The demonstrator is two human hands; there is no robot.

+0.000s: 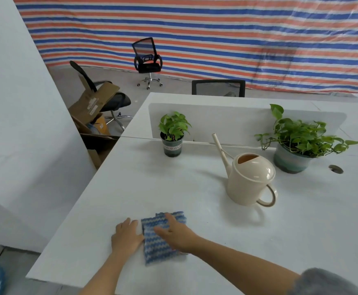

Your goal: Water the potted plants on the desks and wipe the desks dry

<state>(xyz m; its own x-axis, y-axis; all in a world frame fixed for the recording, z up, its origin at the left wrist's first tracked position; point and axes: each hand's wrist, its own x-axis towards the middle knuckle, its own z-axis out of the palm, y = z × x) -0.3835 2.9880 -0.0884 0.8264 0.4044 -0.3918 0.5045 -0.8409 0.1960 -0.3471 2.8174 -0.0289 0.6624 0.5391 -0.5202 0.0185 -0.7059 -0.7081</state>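
"Two hands were at the cloth (155, 255), low in the middle of the frame?"

"Yes. It lay on the white desk (131, 188), near its front edge. The right hand (177, 234) pressed flat on top of it, fingers spread and straight. The left hand (127, 237) rested on the desk, touching the cloth's left edge, fingers loosely extended, pinching nothing."

"Which way did the cloth run?"

"Its long axis ran roughly up and down the frame, tilted a little. Most of the bare desk lay above it and to the right."

"So which hand would wipe?"

"I judged the right. It sat on the cloth already, and it was nearer the watering can (248, 182) at centre right. The small potted plant (173, 126) stood well apart at upper centre, the large potted plant (301, 135) at upper right."

"Any water showing?"

"I couldn't tell. The surface looked even."
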